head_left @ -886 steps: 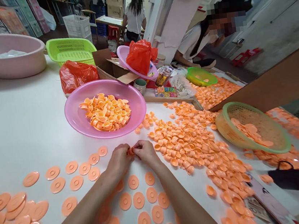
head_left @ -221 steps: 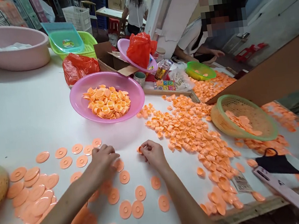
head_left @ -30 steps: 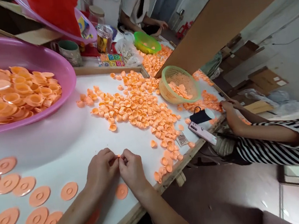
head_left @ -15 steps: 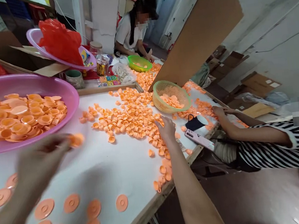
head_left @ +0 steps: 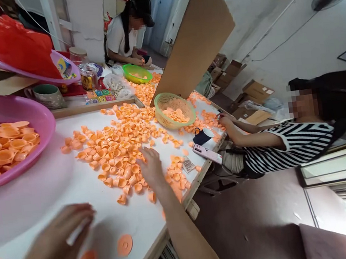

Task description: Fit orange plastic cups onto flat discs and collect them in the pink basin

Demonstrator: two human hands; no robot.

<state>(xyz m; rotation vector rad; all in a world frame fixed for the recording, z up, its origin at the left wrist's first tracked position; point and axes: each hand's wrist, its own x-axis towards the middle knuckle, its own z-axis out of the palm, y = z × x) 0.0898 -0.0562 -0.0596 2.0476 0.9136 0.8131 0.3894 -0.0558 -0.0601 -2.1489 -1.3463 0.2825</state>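
Observation:
My left hand (head_left: 61, 233) hovers over the near left of the white table, thumb and fingers apart with no piece visible between them. Close to it lie flat orange toy saucers: a single saucer (head_left: 124, 245) to its right and others partly behind or below it. Farther along the table, my right hand (head_left: 151, 168) is at the near right side of a heap of small orange toy cups (head_left: 112, 149). Its fingers are spread and reach against the cups. Some cups are hidden behind this hand.
A pink basin (head_left: 43, 139) of assembled-looking cups and saucers stands at left. Behind the heap sit a yellow-green basket (head_left: 177, 122), a cardboard sheet (head_left: 193, 34), a dark mug (head_left: 203, 136) and a phone (head_left: 207, 154). Two people sit beyond, hands at orange pieces.
The view has swung right. My left hand no longer shows the orange piece it held and has opened. My right hand has shifted left against the heap, drawing a gap in the cups.

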